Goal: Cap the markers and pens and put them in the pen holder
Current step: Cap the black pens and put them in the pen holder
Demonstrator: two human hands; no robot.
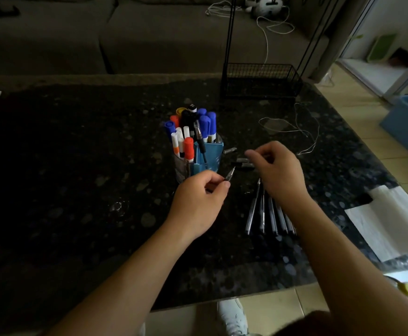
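Note:
A blue pen holder (pixel 209 155) stands mid-table, packed with capped markers (pixel 188 132) in blue, orange, white and black, plus one black pen. My left hand (pixel 199 200) pinches an uncapped pen (pixel 230 175), its tip pointing up and to the right. My right hand (pixel 277 170) hovers over several loose pen caps (pixel 243 163), fingers curled; whether it holds a cap is hidden. Several uncapped clear pens (pixel 268 212) lie side by side under my right wrist.
The table (pixel 76 166) is dark speckled stone. A black wire basket (pixel 261 80) stands at the back right, with a thin white cord (pixel 302 132) in front of it. White paper (pixel 392 221) lies at the right edge. A sofa sits behind the table.

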